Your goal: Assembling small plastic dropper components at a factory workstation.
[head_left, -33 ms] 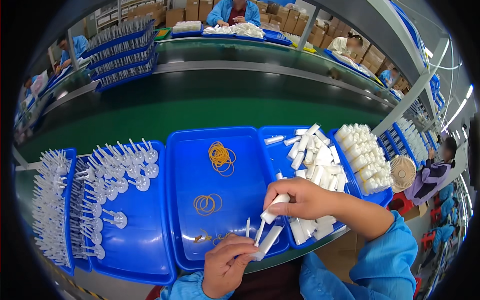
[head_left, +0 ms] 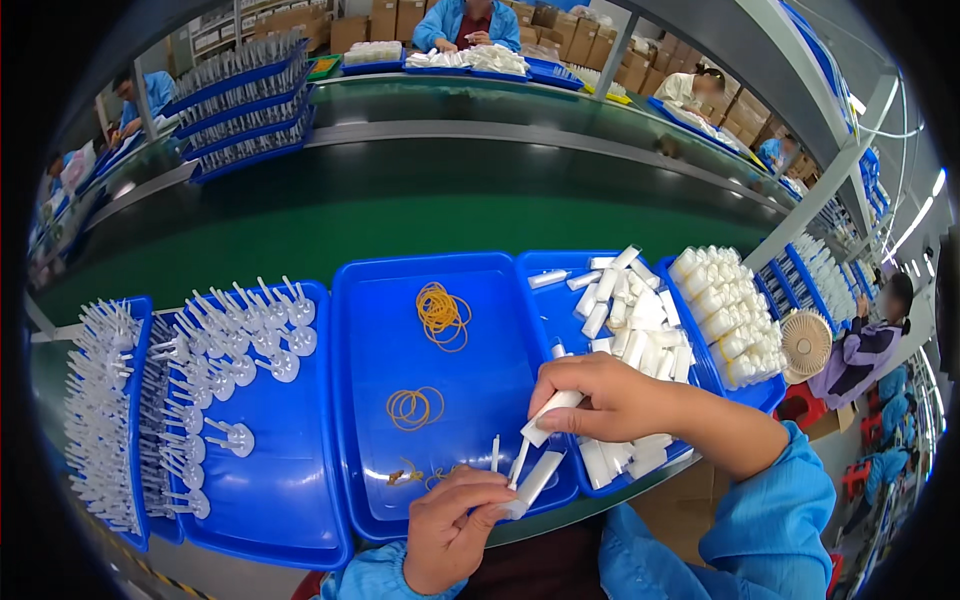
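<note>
My left hand is closed on a clear plastic piece with upright prongs, above the near edge of the middle blue tray. One thin prong stands bare, and a white tube leans up beside it. Fingers hide most of its base. My right hand pinches another white tube, tilted, with its lower end meeting a slim prong just above my left fingertips. Orange rubber bands lie in the middle tray, some in a heap and some in loose loops nearer me.
To the right, a blue tray holds loose white tubes; beyond stand bundled white tubes. At left, a blue tray carries clear pronged pieces. A green conveyor belt runs behind, with co-workers across it. A round fan stands right.
</note>
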Demonstrator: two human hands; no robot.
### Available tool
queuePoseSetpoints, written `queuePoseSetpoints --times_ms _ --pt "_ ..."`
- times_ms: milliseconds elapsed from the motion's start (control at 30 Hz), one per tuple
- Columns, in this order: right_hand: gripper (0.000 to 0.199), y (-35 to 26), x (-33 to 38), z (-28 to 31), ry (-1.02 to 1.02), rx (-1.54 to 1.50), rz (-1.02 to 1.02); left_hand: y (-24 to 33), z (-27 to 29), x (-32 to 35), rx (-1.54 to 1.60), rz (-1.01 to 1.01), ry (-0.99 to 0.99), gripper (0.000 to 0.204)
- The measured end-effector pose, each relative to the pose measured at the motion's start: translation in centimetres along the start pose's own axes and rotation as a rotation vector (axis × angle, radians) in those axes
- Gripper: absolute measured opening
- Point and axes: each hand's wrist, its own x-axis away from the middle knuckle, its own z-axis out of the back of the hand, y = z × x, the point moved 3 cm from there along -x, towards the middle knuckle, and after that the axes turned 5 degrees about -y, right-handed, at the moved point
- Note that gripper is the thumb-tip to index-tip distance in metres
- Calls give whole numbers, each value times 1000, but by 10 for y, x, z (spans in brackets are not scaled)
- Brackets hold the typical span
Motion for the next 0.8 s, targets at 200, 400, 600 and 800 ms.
queuePoseSetpoints --times_ms 200,400,600,800 --pt "13 -11 10 3 -149 -125 -51 5 -4 -1 -97 -159 -124 8" --pt "11 -6 18 -4 -221 -370 -5 11 -5 2 -169 -187 -184 10" --pt "10 -20 14 -18 -188 -259 51 5 -12 0 49 -50 23 13" --pt "28 -16 12 -25 -152 -148 50 -6 -3 6 -57 -15 -34 18"
